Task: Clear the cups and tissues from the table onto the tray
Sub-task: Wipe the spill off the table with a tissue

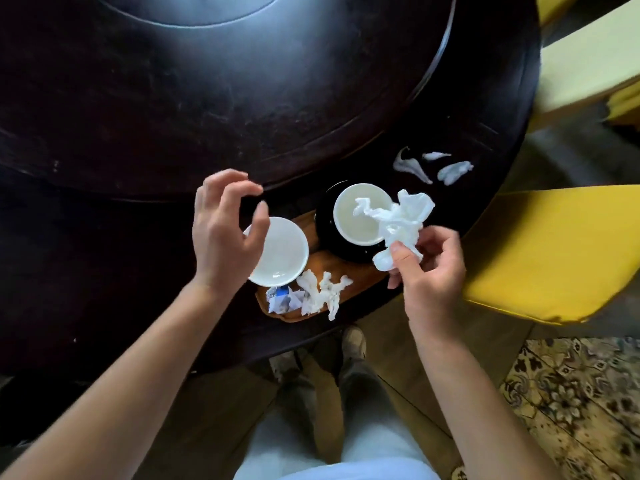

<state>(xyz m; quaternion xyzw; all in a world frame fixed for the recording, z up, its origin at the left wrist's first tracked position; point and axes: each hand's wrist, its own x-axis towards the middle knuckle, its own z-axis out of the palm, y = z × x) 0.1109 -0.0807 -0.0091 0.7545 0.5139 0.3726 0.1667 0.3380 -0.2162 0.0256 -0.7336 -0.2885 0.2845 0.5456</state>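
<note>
Pinching a crumpled white tissue point(398, 220) between thumb and fingers, your right hand point(429, 268) holds it over the right end of the wooden tray point(325, 265), its loose folds spilling across the rim of a pale cup point(360, 213). That cup is round, cream inside, and sits on a black saucer point(325, 230) at the tray's far right end. Your left hand point(225, 230) hangs with fingers spread and curled over the far left edge of a second white cup point(277, 252), which looks shallow, glossy and empty and stands at the tray's left end; you cannot tell from this view whether the fingers touch it. Along the tray's near edge lie a twisted white tissue point(322, 294) and, just left of it, a scrap of blue-and-white wrapper point(282, 299). Three torn tissue shreds point(433, 166) remain on the table point(138, 237), beyond the tray toward the table's right edge. That table is round, dark and polished, with a large raised turntable point(207, 81) filling its middle and catching a soft glare. Yellow chairs point(554, 251) stand by the right edge, and a patterned rug point(575, 403) covers the floor at the lower right.
</note>
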